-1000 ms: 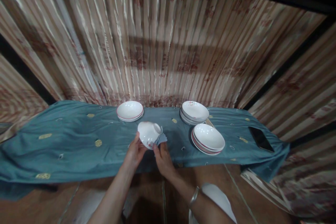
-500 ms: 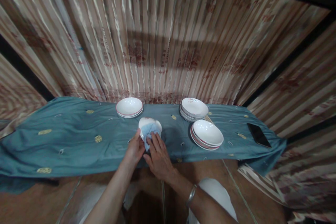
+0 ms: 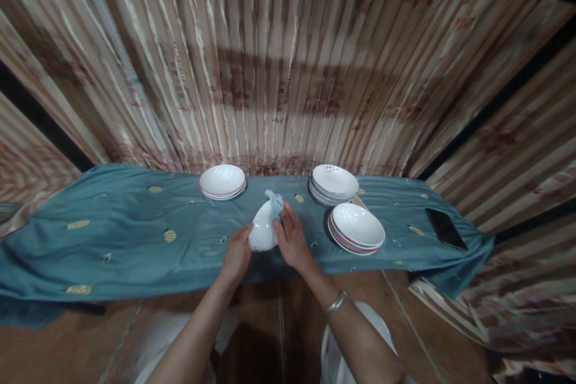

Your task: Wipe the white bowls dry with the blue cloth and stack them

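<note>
A white bowl is held tilted above the front part of the cloth-covered table. My left hand grips its left edge, fingers closed on the rim. At the bowl's right side, my right hand pinches a light blue cloth against the rim. Part of the cloth sticks up past the fingers. Beyond my left hand sits a short stack of red-rimmed bowls. Right of my right hand stand two more stacks, a taller one of flowered bowls behind and a red-edged bowl stack in front.
A teal patterned cloth covers the long table. A black phone lies near its right end. Pleated curtains hang close behind and at the sides, with dark frame bars. Tiled floor shows below the front edge.
The bowl has turned and shifted slightly right, showing more of its white surface. My right hand has moved with the cloth from the bowl's front to its upper right rim.
</note>
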Motion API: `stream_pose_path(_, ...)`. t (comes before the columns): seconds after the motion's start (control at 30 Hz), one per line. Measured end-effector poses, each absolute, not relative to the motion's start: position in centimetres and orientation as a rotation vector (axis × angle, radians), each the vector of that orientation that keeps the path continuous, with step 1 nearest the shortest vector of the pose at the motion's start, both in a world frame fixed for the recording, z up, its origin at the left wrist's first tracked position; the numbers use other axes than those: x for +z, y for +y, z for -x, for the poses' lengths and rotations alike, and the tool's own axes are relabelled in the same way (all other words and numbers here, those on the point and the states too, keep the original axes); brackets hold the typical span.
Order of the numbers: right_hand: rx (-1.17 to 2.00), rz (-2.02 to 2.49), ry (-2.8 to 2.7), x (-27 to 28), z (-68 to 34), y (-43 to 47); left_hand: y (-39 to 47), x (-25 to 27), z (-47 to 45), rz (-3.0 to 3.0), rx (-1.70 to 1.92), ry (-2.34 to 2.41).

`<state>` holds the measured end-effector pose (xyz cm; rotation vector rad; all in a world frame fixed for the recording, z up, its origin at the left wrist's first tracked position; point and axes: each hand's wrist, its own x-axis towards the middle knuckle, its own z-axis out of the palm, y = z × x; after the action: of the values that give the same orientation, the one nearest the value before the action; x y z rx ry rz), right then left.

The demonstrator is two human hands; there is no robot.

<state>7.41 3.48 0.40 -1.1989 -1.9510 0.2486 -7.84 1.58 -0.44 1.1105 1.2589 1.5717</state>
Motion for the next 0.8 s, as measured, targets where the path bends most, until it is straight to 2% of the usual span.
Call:
stream_pose_path(0.13,0.359,1.218,-1.874,0.1,-7.7,4.3,1.3,0.2,7.2,-1.024,1.585,1.206)
stream_pose_path(0.3,0.174,1.07,-2.041,1.0,-7.2,2.1,1.0,0.9,6.3,-0.699,1.53,0.977)
stream_pose_path(0.5,0.064,1.012,-2.212,1.6,-6.9,1.0,1.3,0.2,6.5,-0.719,1.56,0.981)
stream_pose_path(0.63,0.238,1.073,-2.042,1.5,-7.6,2.6,1.4,-0.1,6.5,-0.722,1.503,0.973)
stream_pose_path(0.8,0.643,1.057,-1.731,0.7,-8.0,4.5,1.2,0.5,6.3,-0.662,1.496,1.0)
